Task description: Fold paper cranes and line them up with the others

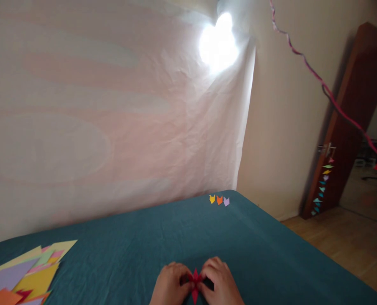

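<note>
Both hands meet at the bottom middle of the view, just over the green tablecloth. Between them is a small red folded paper piece [195,292], with pointed tips toward and away from me. My left hand [172,283] pinches its left side between thumb and fingers. On the right side, my right hand [219,280] pinches it the same way. The middle of the fold is partly hidden by the fingertips. Farther off, a yellow [212,199], an orange [219,200] and a lilac folded paper bird [226,201] stand in a row.
Loose coloured paper sheets [39,279] lie heaped at the left of the green-covered table [118,254]. A pale sheet [112,127] hangs behind, with a bright lamp [218,44]. At right, a twisted pink cord [334,101] hangs before a brown door [350,110] with a string of paper birds [322,189].
</note>
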